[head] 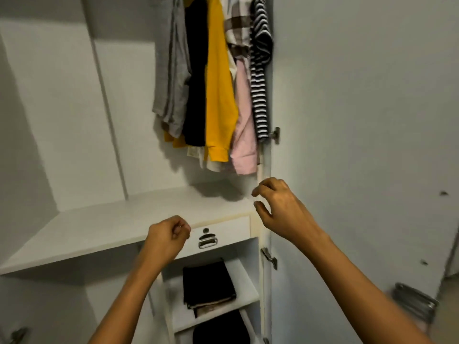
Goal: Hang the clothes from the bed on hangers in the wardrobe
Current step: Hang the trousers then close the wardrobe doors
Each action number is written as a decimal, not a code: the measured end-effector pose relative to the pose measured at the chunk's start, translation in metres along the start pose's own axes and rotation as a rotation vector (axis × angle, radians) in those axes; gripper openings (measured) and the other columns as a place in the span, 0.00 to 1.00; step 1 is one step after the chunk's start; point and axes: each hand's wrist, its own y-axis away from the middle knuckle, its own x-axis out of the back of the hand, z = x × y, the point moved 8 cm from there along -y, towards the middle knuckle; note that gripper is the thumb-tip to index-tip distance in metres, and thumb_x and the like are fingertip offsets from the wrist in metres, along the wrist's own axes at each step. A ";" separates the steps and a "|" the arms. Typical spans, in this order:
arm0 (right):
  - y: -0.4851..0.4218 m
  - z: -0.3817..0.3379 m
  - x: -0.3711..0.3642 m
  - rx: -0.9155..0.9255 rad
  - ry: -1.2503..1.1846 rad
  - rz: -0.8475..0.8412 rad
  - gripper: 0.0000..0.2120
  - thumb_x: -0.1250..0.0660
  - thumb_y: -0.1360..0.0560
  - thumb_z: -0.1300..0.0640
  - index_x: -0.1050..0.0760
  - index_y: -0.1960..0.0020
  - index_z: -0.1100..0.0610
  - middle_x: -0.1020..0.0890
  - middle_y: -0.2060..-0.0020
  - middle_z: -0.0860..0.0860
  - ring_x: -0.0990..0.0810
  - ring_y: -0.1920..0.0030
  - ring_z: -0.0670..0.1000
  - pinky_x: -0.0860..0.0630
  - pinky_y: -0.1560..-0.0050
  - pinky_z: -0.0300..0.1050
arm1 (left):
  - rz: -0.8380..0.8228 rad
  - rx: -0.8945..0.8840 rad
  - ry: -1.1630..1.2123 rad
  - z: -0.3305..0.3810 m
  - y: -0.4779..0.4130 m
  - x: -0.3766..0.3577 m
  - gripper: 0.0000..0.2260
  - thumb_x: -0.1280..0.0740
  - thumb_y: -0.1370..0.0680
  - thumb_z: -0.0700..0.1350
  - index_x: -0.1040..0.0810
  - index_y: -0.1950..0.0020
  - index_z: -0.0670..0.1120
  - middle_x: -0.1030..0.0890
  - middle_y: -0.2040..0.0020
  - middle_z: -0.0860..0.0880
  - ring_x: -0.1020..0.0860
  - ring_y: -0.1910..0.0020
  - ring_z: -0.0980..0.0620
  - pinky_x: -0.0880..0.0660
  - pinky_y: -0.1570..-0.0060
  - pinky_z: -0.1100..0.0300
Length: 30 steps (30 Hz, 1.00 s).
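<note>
In front of the open wardrobe (62,108), both hands are raised. Left hand (167,235) is curled into a fist just before the drawer (231,232), nothing in it. Right hand (278,207) is near the door (360,120) edge, fingers loosely bent, holding nothing. Clothes hang at upper right, packed together: grey garment (171,83), black garment (196,95), yellow shirt (219,95), plaid shirt (237,28), pink shirt (244,135), striped top (259,83) farthest right. Folded black clothes (207,284) lie on the shelf (244,289) under the drawer.
</note>
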 end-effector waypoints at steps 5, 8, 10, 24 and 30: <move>0.058 0.035 0.071 -0.114 0.122 0.080 0.11 0.34 0.26 0.60 0.22 0.45 0.61 0.22 0.47 0.58 0.25 0.44 0.59 0.24 0.47 0.50 | -0.064 -0.012 -0.008 0.024 0.066 -0.044 0.08 0.32 0.25 0.41 0.22 0.62 0.52 0.21 0.69 0.54 0.23 0.67 0.58 0.32 0.66 0.71; 0.088 0.064 0.132 -0.175 0.235 0.306 0.10 0.32 0.28 0.62 0.22 0.47 0.62 0.22 0.47 0.61 0.26 0.44 0.61 0.23 0.49 0.55 | -0.084 -0.013 0.023 0.049 0.094 -0.063 0.07 0.32 0.25 0.40 0.21 0.61 0.49 0.21 0.69 0.52 0.24 0.67 0.57 0.33 0.65 0.68; 0.109 0.085 0.175 -0.253 0.418 0.527 0.15 0.32 0.29 0.60 0.24 0.43 0.60 0.25 0.42 0.61 0.31 0.39 0.60 0.28 0.45 0.54 | -0.096 -0.024 0.043 0.070 0.109 -0.076 0.06 0.32 0.24 0.40 0.20 0.60 0.47 0.21 0.68 0.51 0.24 0.66 0.56 0.33 0.66 0.71; 0.127 0.217 0.203 -0.896 0.030 0.508 0.33 0.37 0.24 0.61 0.50 0.26 0.67 0.34 0.34 0.65 0.32 0.36 0.65 0.34 0.37 0.55 | 0.030 0.120 0.154 0.082 0.158 -0.074 0.07 0.32 0.25 0.40 0.21 0.62 0.49 0.18 0.69 0.52 0.19 0.65 0.52 0.27 0.65 0.69; 0.127 0.154 0.190 -0.768 0.169 0.594 0.28 0.35 0.28 0.66 0.41 0.33 0.71 0.31 0.43 0.71 0.30 0.46 0.71 0.31 0.48 0.63 | 0.156 0.229 0.131 0.033 0.174 -0.031 0.11 0.33 0.25 0.38 0.21 0.64 0.50 0.18 0.70 0.51 0.20 0.69 0.57 0.24 0.63 0.68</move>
